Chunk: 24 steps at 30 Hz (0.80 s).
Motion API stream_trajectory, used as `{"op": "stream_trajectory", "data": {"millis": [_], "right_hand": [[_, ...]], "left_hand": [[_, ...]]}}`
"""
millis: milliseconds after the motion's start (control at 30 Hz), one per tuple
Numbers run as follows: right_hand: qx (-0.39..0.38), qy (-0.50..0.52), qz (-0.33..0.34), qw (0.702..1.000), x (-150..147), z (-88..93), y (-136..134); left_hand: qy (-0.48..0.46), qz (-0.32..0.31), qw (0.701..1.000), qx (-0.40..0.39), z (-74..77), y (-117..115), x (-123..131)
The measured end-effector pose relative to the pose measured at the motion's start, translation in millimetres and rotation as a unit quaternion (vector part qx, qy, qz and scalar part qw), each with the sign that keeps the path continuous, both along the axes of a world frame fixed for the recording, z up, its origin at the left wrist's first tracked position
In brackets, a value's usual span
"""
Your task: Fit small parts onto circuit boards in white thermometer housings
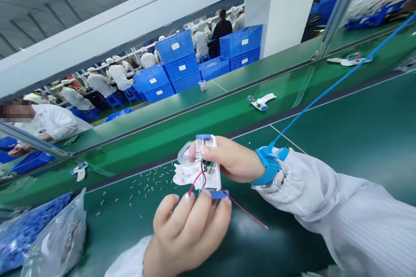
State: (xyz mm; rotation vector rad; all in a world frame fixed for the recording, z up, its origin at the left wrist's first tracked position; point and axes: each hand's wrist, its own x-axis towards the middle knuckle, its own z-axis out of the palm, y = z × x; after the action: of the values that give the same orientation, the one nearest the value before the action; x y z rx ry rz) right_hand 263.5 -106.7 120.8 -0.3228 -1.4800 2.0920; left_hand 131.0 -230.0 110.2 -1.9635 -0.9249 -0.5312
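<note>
My hands hold a small white plastic device [211, 173] with blue end caps above the green bench mat [292, 156]. My right hand [229, 158] pinches its upper end between thumb and fingers, and a blue wrist strap [269, 166] circles that wrist. My left hand [185, 233] grips the lower end, near the blue cap. A thin red wire [243, 212] trails from the device to the lower right. A clear plastic piece [183, 153] sits against its left side. Several tiny metal parts [146, 184] lie scattered on the mat to the left.
At lower left lie a clear bag [58, 238] and a bag of blue parts [29, 229]. Small white-and-blue assemblies [261, 101] rest on a green conveyor belt [195, 125]. Beyond stand blue crates [175, 65], with co-workers in white coats [117, 75] further back.
</note>
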Motion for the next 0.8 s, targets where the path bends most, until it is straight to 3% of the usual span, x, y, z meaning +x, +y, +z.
{"op": "stream_trajectory", "data": {"millis": [133, 267, 333, 367, 400, 500, 533, 600, 633, 700, 800], "right_hand": [[-0.039, -0.02, -0.03, 0.999, 1, -0.9, -16], [-0.103, -0.015, -0.043, 0.994, 3, -7.5, -27], [-0.147, -0.02, -0.036, 0.988, 4, -13.2, -32], [-0.163, -0.028, -0.029, 0.986, 3, -16.3, -33], [-0.171, -0.04, -0.022, 0.984, 3, -19.4, -35], [-0.107, -0.09, -0.014, 0.99, 1, -26.6, -34], [-0.053, -0.106, -0.035, 0.992, 1, -27.7, -33], [0.087, -0.111, -0.124, 0.982, 2, -27.1, -30], [0.159, -0.093, -0.178, 0.967, 3, -25.3, -30], [0.277, -0.041, -0.231, 0.932, 5, -19.2, -30], [0.355, -0.026, -0.169, 0.919, 6, -9.1, -33]], "left_hand": [[-0.042, -0.022, 0.999, -0.015, -7.9, -3, 5], [-0.206, -0.038, 0.977, -0.036, -23.6, -12, 5], [-0.33, -0.035, 0.941, -0.067, -29.2, -19, 10], [-0.421, -0.048, 0.9, -0.104, -30.6, -22, 13], [-0.522, -0.075, 0.836, -0.153, -31.1, -24, 17], [-0.752, -0.174, 0.575, -0.27, -28.8, -27, 22], [-0.781, -0.188, 0.521, -0.288, -27.7, -27, 22], [-0.812, -0.187, 0.463, -0.303, -26.2, -25, 19], [-0.816, -0.18, 0.456, -0.308, -26.0, -24, 18], [-0.804, -0.162, 0.478, -0.314, -26.5, -21, 15], [-0.757, -0.129, 0.566, -0.3, -27.1, -15, 13]]}}
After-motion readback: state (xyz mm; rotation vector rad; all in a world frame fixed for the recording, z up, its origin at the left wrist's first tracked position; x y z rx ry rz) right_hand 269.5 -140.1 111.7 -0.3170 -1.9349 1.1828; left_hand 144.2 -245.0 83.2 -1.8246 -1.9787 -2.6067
